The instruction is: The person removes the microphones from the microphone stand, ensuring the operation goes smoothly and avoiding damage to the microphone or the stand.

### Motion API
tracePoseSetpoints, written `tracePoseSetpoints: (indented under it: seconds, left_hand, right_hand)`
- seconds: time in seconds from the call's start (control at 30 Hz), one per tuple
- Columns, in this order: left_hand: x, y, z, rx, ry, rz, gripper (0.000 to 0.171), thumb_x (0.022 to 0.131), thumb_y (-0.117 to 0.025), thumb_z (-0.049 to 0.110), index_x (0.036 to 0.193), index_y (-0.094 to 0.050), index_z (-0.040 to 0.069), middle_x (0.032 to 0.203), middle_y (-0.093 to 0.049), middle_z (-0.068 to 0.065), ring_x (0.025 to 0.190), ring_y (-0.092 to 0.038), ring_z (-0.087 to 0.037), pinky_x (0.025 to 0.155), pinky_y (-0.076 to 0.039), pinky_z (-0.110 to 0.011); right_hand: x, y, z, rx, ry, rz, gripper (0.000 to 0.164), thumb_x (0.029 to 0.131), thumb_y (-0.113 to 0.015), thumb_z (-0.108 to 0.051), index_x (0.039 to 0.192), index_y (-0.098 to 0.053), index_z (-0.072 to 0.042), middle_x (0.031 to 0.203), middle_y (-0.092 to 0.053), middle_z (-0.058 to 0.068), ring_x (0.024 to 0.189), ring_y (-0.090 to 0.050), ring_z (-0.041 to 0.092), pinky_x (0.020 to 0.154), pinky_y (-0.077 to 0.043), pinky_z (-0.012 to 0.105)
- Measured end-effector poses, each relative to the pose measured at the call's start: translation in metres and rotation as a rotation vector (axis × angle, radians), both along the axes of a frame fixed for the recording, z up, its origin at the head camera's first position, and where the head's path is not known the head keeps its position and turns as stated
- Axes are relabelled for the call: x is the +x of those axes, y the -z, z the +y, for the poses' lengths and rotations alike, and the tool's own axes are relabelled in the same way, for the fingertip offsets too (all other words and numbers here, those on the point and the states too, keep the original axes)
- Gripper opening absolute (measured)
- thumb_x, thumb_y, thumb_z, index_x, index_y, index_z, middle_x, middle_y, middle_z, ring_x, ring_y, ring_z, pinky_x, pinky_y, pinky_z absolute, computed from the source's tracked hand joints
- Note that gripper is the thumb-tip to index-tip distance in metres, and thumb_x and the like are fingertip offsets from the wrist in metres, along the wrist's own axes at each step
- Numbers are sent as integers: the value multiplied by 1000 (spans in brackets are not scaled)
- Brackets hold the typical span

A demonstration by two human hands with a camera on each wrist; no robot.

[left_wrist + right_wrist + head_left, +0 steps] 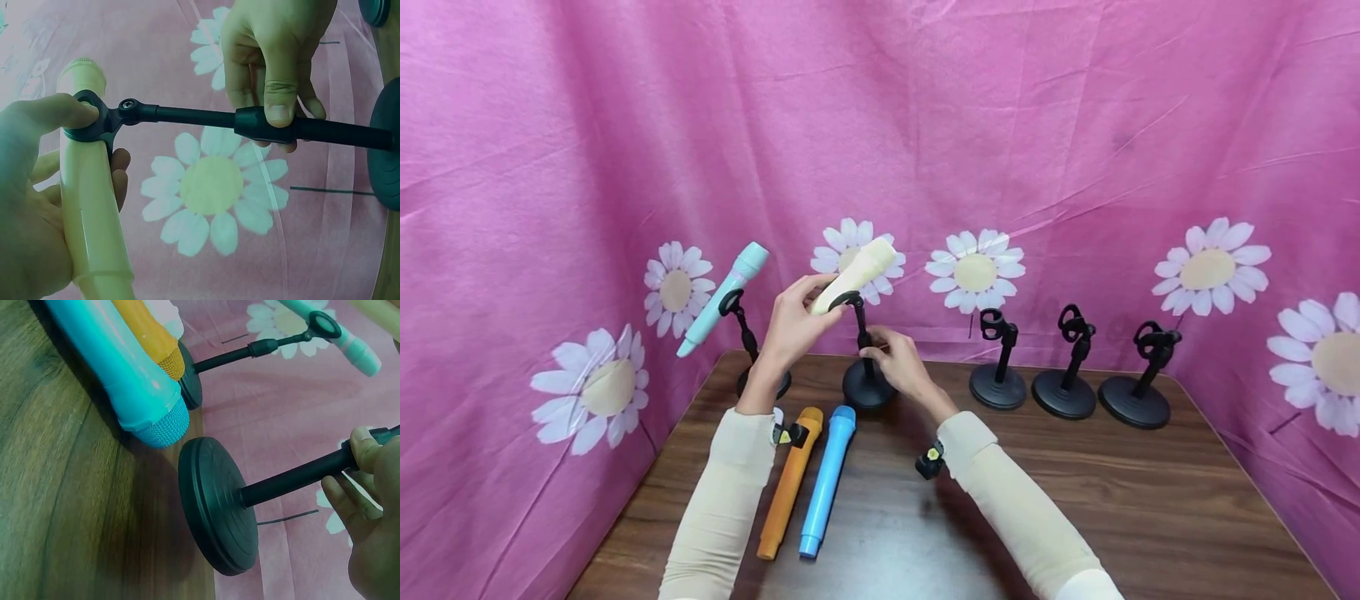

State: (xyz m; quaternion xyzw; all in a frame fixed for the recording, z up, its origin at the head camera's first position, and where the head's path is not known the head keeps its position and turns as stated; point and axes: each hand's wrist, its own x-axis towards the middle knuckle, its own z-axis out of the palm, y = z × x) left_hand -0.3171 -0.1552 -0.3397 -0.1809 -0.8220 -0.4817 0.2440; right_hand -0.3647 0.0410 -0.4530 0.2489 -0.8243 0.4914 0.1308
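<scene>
Cream, tapered plastic microphone (859, 270): gripped it with left hand (796, 321), pinched black, round-based stand (865, 388) with right hand (901, 362); seemingly settled fit, next needed gentle release.

In the head view, the left hand (797, 321) hides the lower end of the cream microphone (861, 268), and the left arm (730, 483) covers part of the far-left stand (747, 337). The left wrist view cuts off that microphone at the bottom and the base of the middle stand (867, 387) at the right. The right wrist view crops the blue microphone (119, 369) and orange microphone (147, 331) at the top, the right hand at the right
</scene>
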Motion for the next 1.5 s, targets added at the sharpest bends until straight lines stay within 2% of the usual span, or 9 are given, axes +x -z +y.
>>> tracePoseSetpoints:
  seconds: [0.13, 0.37, 0.6, 0.77, 1.03, 1.33, 1.5]
  left_hand:
    - [4, -2, 6, -2, 20, -15, 47, 89, -84, 10, 134, -73, 12, 117, -73, -11, 101, -68, -28, 79, -54, -26]
    - [10, -6, 15, -11, 52, -14, 47, 88, -84, 8, 133, -74, 13, 119, -73, -11, 98, -68, -28, 78, -55, -32]
    - [17, -7, 27, -10, 108, -34, 48, 87, -85, 9, 134, -74, 13, 119, -75, -13, 91, -71, -28, 69, -53, -25]
    - [21, -6, 36, -7, 161, -30, 47, 89, -83, 8, 134, -73, 13, 120, -74, -12, 90, -68, -27, 64, -54, -25]
    - [29, -3, 55, -29, 204, -21, 48, 86, -84, 7, 133, -74, 12, 118, -76, -9, 89, -68, -28, 71, -53, -26]
    - [39, 5, 72, -54, 228, -30, 46, 85, -86, 11, 130, -76, 15, 115, -77, -4, 93, -66, -20, 80, -53, -34]
    - [44, 9, 82, -61, 273, -51, 47, 85, -86, 12, 130, -76, 18, 113, -77, -1, 90, -69, -22, 77, -55, -33]
  right_hand:
    - [8, -1, 9, -1, -10, -9, 30, 100, -75, -12, 129, -73, -3, 111, -79, 14, 106, -74, 26, 97, -61, 46]
    - [22, -3, 26, 29, 3, 4, 28, 100, -76, -17, 126, -74, -5, 109, -79, 10, 105, -74, 23, 94, -62, 45]
    - [36, -3, 45, 16, 15, -8, 25, 98, -78, -17, 122, -75, -6, 106, -79, 9, 102, -74, 23, 93, -62, 46]
    - [47, -3, 58, 25, 20, -3, 27, 98, -79, -18, 122, -75, -6, 106, -79, 9, 101, -75, 22, 91, -63, 45]
    - [65, 0, 82, 34, 38, 6, 26, 95, -82, -15, 119, -76, -8, 102, -79, 6, 99, -75, 21, 90, -64, 43]
    - [85, 9, 102, 45, 64, -16, 26, 94, -82, -16, 119, -76, -9, 104, -80, 4, 98, -76, 17, 87, -64, 35]
    - [95, 13, 113, 44, 68, -18, 24, 94, -82, -15, 116, -75, -10, 100, -79, 1, 95, -75, 14, 84, -63, 31]
